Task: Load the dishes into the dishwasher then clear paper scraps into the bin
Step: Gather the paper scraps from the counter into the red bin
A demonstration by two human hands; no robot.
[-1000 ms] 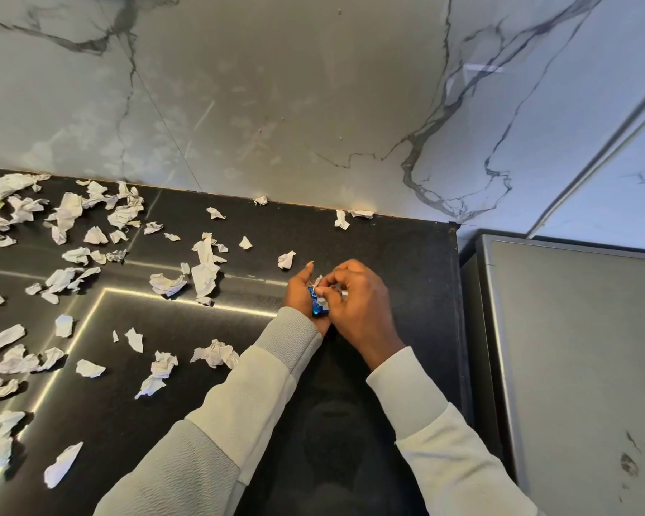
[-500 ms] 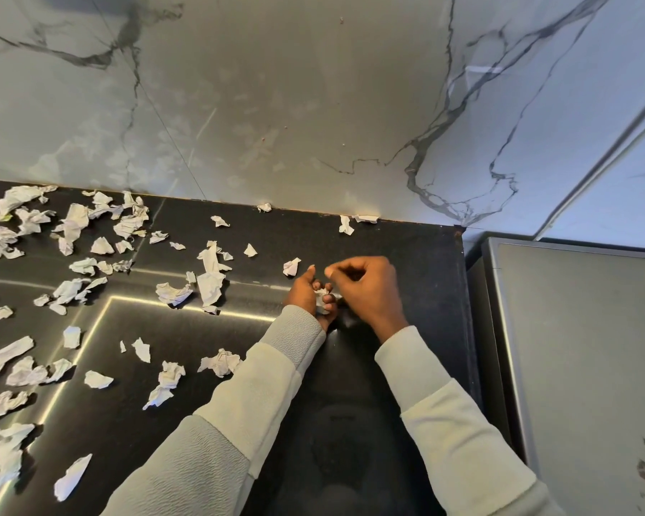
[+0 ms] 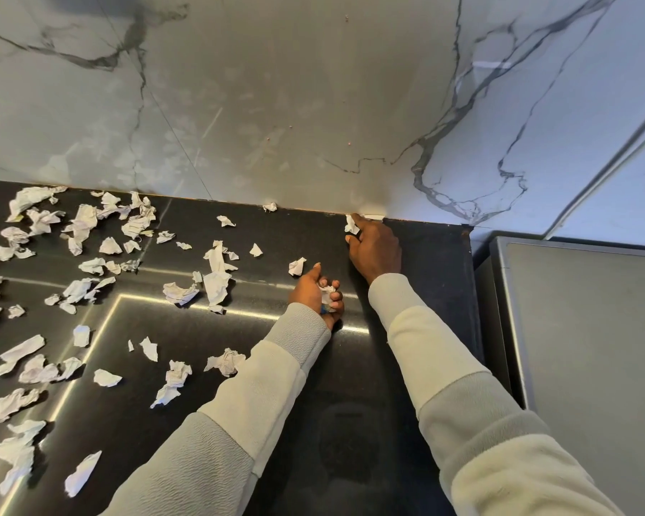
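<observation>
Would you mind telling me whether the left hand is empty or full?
Full: the left hand curls round a wad of paper, white with a blue bit.

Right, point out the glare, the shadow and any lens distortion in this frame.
Head view: strip-light glare streaks the black countertop beside the left hand; head view: the marble wall is shaded at left, brightly lit at right; head view: the wide lens tilts the grey appliance; paper scraps look sharp.

Right hand (image 3: 375, 251) away from left hand (image 3: 315, 292), now at scrap (image 3: 350, 226) beside wall (image 3: 276, 106).
</observation>
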